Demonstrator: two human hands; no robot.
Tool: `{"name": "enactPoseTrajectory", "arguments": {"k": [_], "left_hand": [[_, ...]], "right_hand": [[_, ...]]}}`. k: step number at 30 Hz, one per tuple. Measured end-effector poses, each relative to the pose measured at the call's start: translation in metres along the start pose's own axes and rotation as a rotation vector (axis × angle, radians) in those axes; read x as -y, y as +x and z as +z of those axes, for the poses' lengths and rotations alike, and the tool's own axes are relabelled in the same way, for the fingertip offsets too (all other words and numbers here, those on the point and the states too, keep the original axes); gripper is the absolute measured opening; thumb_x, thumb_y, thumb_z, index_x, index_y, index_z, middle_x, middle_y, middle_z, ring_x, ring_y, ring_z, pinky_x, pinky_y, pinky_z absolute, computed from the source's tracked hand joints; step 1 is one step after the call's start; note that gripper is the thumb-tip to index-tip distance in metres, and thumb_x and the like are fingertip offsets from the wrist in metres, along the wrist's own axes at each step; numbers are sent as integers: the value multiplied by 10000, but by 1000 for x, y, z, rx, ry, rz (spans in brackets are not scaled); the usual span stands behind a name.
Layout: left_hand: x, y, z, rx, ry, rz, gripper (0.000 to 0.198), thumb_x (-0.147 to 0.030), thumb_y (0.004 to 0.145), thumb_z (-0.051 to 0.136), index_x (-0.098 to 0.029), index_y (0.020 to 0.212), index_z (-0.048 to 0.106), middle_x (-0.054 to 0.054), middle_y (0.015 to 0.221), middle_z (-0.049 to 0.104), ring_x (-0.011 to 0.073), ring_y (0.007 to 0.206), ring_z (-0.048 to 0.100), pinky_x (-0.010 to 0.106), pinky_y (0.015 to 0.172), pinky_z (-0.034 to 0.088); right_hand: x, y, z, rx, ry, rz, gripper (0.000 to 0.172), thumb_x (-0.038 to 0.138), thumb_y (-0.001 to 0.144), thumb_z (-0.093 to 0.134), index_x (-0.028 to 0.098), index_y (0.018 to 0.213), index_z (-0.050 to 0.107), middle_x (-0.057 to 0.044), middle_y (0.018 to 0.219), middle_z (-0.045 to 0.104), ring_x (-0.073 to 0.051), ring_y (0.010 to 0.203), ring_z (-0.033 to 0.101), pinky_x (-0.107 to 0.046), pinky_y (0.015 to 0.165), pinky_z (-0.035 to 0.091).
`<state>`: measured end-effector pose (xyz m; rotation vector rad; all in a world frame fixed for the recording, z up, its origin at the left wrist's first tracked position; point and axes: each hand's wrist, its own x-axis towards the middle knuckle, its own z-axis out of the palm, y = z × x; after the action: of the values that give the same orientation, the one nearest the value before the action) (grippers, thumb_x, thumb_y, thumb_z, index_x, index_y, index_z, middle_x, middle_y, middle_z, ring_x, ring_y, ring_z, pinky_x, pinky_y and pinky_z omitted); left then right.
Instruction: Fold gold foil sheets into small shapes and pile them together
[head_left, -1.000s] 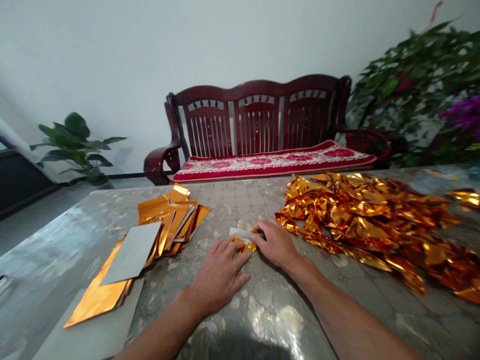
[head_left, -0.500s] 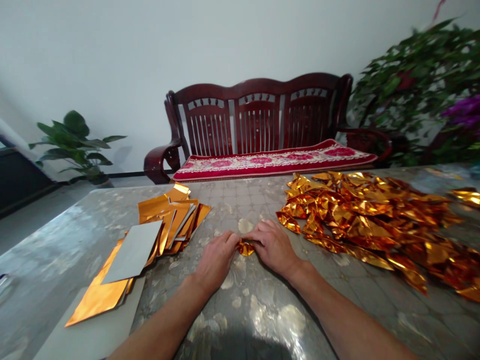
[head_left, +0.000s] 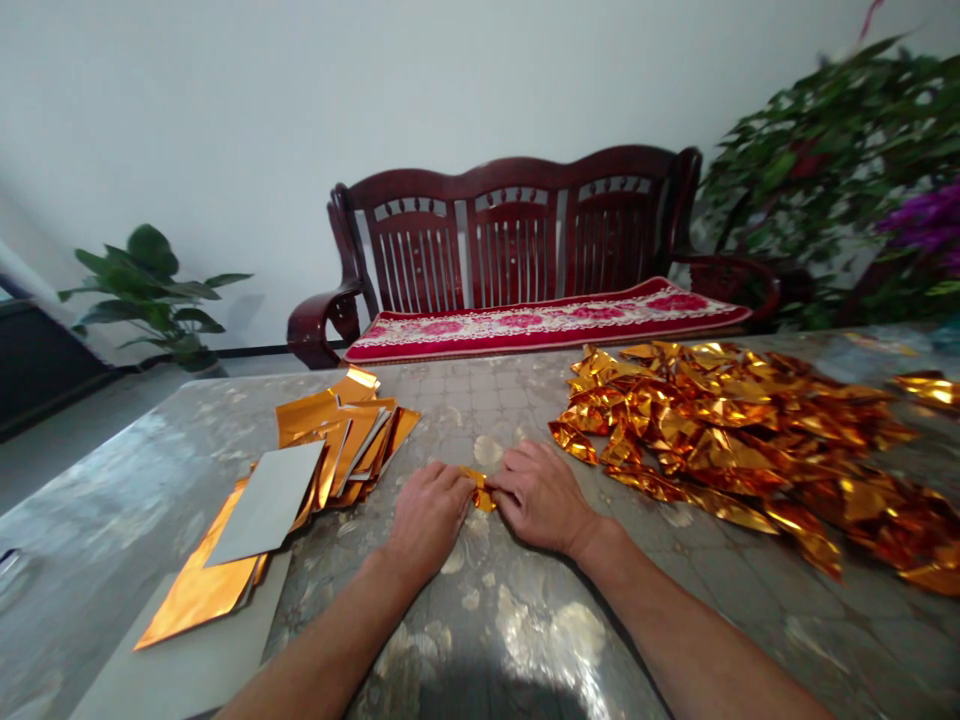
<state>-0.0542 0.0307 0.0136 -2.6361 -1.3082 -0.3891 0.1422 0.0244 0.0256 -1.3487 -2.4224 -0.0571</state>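
Note:
A small piece of gold foil paper (head_left: 482, 492), partly folded, is held between my two hands just above or on the table. My left hand (head_left: 433, 510) pinches its left end, fingers closed. On the right end, my right hand (head_left: 541, 497) grips it between thumb and fingers. The fingers hide much of the paper's shape. To the left lie flat gold foil sheets (head_left: 199, 600) with pale backs, loosely stacked and fanned. A large heap of folded gold foil pieces (head_left: 720, 430) spreads out on the right.
The patterned grey table (head_left: 420, 640) reaches under everything. A dark red wooden bench (head_left: 517, 240) with a red floral cushion (head_left: 540, 322) stands beyond it. Potted plants stand left (head_left: 161, 290) and right (head_left: 832, 170). Clear plastic (head_left: 862, 350) lies at the far right.
Both hands have shifted their hold slightly, and the foil piece between them has turned and moved a little left. More of its upper edge shows now.

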Motion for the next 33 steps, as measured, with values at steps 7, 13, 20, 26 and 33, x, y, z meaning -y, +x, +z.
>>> {"name": "enactPoseTrajectory", "arguments": {"k": [7, 13, 20, 26, 33], "left_hand": [[-1, 4, 1, 24, -8, -73, 217, -274, 976, 481, -204, 845, 640, 43, 869, 640, 214, 857, 571, 333, 764, 423], [-1, 12, -2, 48, -133, -227, 155, -300, 938, 558, -213, 837, 636, 25, 918, 650, 201, 887, 598, 301, 762, 426], [12, 31, -5, 241, -280, -420, 303, -343, 846, 659, -219, 1115, 597, 74, 1100, 643, 212, 923, 637, 270, 688, 416], [28, 41, 0, 240, -417, -432, 181, -290, 704, 757, -190, 815, 655, 52, 928, 647, 192, 813, 603, 257, 643, 365], [25, 29, 10, 89, -841, -480, 138, -273, 700, 678, -184, 689, 573, -52, 583, 558, 116, 550, 506, 220, 525, 320]], "right_hand": [[-9, 2, 8, -27, 4, 52, 270, 256, 892, 573, 203, 639, 654, -19, 717, 629, -170, 758, 474, -316, 708, 296], [-13, 3, 11, 17, 122, 176, 98, 268, 838, 673, 212, 760, 653, 10, 774, 662, -161, 802, 534, -284, 706, 314], [-17, 4, 12, 48, 196, 189, 106, 295, 825, 713, 224, 868, 647, 8, 866, 663, -172, 855, 549, -286, 727, 314], [-18, 2, 14, 30, 205, 175, 114, 289, 830, 708, 226, 909, 656, -5, 901, 642, -176, 884, 546, -290, 750, 321], [-19, 3, 17, -32, 257, 160, 59, 293, 838, 704, 251, 877, 715, -1, 861, 673, -178, 868, 554, -297, 754, 330]]}}
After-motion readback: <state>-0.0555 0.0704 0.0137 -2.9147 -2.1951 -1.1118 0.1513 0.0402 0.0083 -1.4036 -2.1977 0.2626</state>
